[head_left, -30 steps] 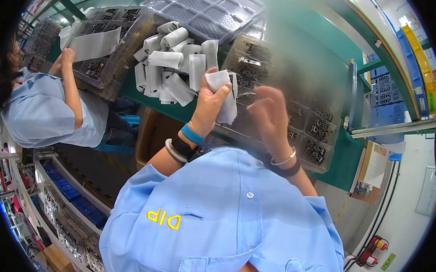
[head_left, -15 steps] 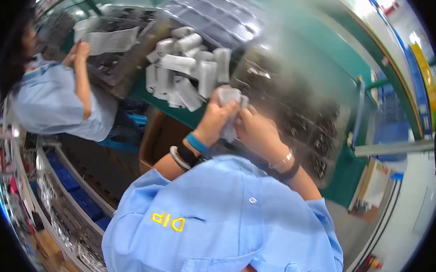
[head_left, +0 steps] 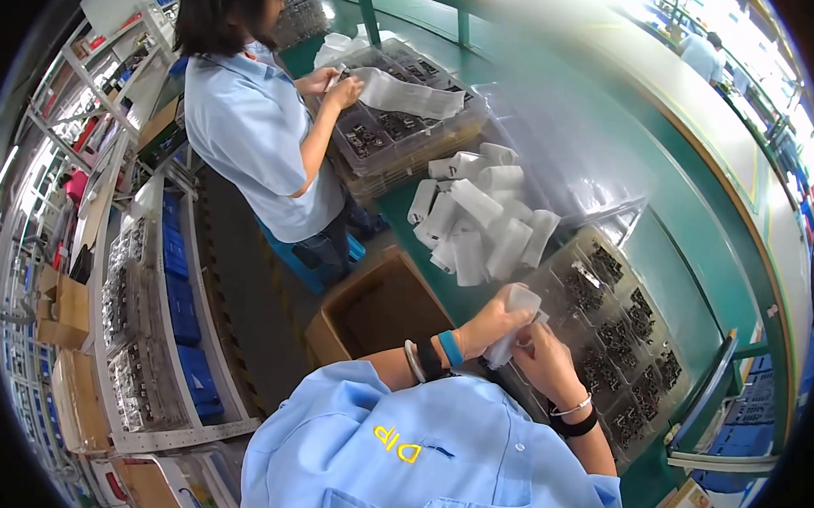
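My left hand (head_left: 487,325) is closed around a rolled piece of white foam wrap (head_left: 523,302), whose end sticks out above the fingers. Close beside it, my right hand (head_left: 548,358) pinches the lower side of the same wrap. Anything inside the wrap is hidden. Under and right of my hands lies a clear compartment tray (head_left: 581,253) with small dark metal parts (head_left: 617,336) in its sections. Just beyond my left hand, a loose pile of white wrapped rolls (head_left: 481,216) rests on the green table (head_left: 404,208).
On the left a co-worker (head_left: 248,138) holds a long white foam strip (head_left: 409,95) over another parts tray (head_left: 375,157). Clear plastic trays (head_left: 565,161) lie behind the pile. An open cardboard box (head_left: 382,303) stands below the table edge, and a rack with blue bins (head_left: 182,303) is farther left.
The view has swung left, so the table and my hands appear farther right and the co-worker shows more fully. Both hands stay on the wrap.
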{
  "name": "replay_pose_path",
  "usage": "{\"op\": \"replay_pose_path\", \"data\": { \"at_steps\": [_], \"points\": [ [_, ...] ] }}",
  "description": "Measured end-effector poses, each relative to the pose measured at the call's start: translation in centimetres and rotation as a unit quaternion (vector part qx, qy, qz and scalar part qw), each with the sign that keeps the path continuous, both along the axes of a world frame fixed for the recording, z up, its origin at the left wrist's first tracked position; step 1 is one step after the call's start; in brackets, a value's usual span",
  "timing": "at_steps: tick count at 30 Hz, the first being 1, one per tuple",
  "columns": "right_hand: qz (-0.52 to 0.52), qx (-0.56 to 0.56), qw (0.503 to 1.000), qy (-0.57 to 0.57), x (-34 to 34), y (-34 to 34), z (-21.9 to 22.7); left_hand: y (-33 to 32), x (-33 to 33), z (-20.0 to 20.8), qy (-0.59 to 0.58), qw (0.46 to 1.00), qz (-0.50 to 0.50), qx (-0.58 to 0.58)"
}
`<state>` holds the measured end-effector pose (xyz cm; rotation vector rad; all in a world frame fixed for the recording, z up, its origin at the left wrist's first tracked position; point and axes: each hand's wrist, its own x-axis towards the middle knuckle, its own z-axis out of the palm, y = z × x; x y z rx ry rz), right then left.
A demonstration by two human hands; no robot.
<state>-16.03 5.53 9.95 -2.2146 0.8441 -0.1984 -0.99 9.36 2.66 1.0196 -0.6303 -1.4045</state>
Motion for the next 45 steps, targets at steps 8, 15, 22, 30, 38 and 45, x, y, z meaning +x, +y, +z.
{"op": "replay_pose_path", "data": {
  "at_steps": [8, 15, 22, 30, 38, 45],
  "points": [
    [0.057, 0.124, 0.982, -0.134, -1.2, -0.7, -1.4, 0.8, 0.0, 0.0, 0.05, 0.999, -0.013, 0.011],
    [0.068, 0.148, 0.969, -0.187, -2.8, -0.4, -1.5, 1.4, -1.4, 0.1, 0.037, 0.999, -0.019, 0.014],
    [-0.128, 0.149, 0.969, -0.148, -1.9, 0.5, -2.1, -0.7, -1.9, -2.3, -0.118, 0.991, 0.015, -0.055],
    [-0.02, 0.053, 0.993, -0.103, 0.0, -0.7, -2.0, -0.1, 0.2, 1.0, -0.004, 1.0, 0.021, -0.004],
    [-0.004, 0.143, 0.982, -0.124, -1.3, -0.4, -1.0, -0.1, -0.4, 0.2, 0.072, 0.996, -0.021, 0.039],
    [0.029, 0.148, 0.974, -0.169, -2.5, 0.2, -2.4, -0.7, 0.1, -2.2, 0.107, 0.992, -0.003, 0.064]
  ]
}}
